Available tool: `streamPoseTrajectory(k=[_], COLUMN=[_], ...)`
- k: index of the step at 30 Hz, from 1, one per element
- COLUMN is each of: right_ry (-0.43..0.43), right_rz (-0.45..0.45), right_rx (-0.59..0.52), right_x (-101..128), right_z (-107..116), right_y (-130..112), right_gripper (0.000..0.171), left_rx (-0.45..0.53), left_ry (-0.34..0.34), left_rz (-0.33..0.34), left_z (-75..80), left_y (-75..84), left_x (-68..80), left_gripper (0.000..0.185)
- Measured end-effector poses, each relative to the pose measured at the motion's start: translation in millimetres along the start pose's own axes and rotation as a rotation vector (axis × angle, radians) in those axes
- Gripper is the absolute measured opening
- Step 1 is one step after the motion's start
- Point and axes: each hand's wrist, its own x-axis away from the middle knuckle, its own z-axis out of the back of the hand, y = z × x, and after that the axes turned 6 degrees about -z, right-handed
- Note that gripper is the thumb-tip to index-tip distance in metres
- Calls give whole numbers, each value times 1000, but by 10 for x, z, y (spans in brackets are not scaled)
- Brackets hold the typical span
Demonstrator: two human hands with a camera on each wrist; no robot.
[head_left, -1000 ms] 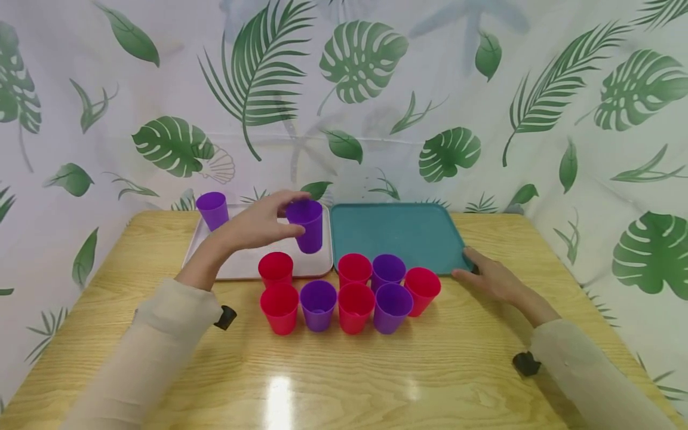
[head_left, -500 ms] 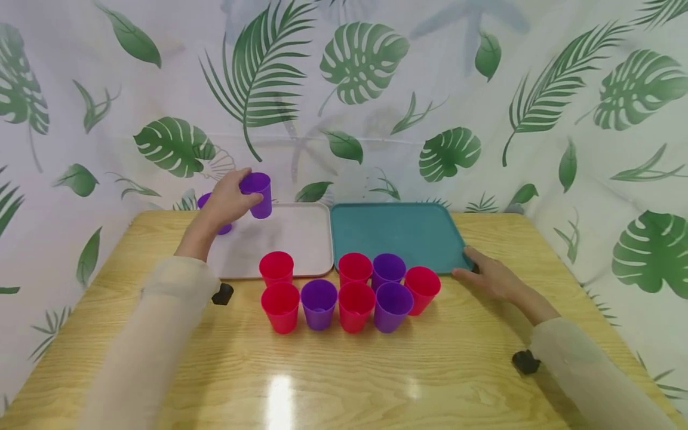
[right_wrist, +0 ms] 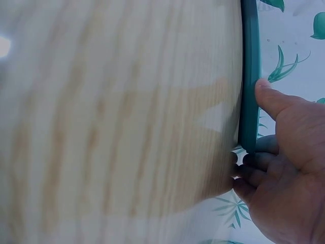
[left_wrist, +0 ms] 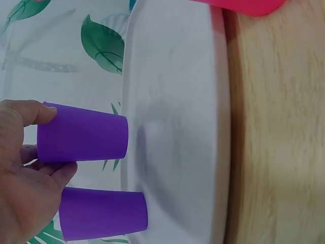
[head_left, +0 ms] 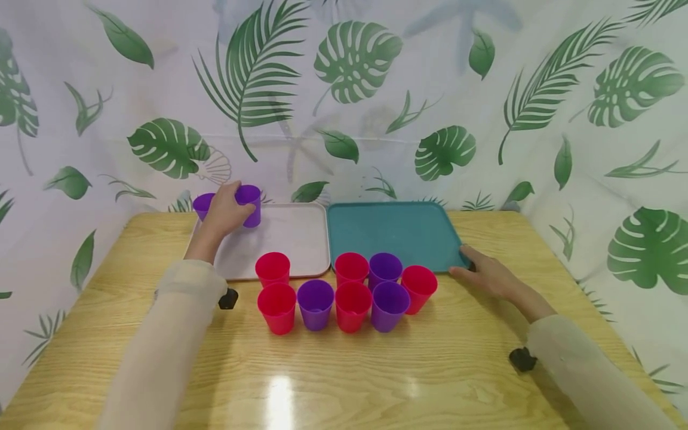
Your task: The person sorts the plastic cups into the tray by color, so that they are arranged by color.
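My left hand (head_left: 224, 210) grips a purple cup (left_wrist: 84, 134) near its rim, thumb on one side and fingers on the other. The cup is upright, close over the back left of the white tray (head_left: 279, 239). Beside it stands a second purple cup (left_wrist: 104, 214), partly hidden behind the hand in the head view. At the front right corner of the teal tray (head_left: 392, 233) is my right hand (head_left: 490, 276). Its thumb lies against the tray's edge and its fingers bend round the corner, as the right wrist view shows.
In front of the trays, several red cups (head_left: 276, 307) and purple cups (head_left: 389, 306) stand upright in two loose rows on the wooden table (head_left: 344, 370). A leaf-patterned cloth (head_left: 376, 161) hangs right behind the trays.
My left hand has carried the purple cup leftward across the white tray, then lowered it next to the other purple cup. My right hand has stayed at the teal tray's corner.
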Motion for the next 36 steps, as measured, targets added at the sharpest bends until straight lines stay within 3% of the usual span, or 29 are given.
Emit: streamPoseTrajectory(k=[18, 27, 36], right_ry=[11, 3, -6], right_rz=[12, -6, -16], right_rx=[-15, -16, -19], right_x=[5, 2, 6], right_z=[11, -7, 0], right_y=[-20, -1, -23], right_gripper=[83, 85, 86], left_rx=[32, 80, 103], left_ry=[17, 50, 114], left_rz=[93, 82, 17], left_z=[-102, -72, 39], left_y=[-128, -59, 90], left_x=[6, 4, 26], left_gripper=[78, 83, 79])
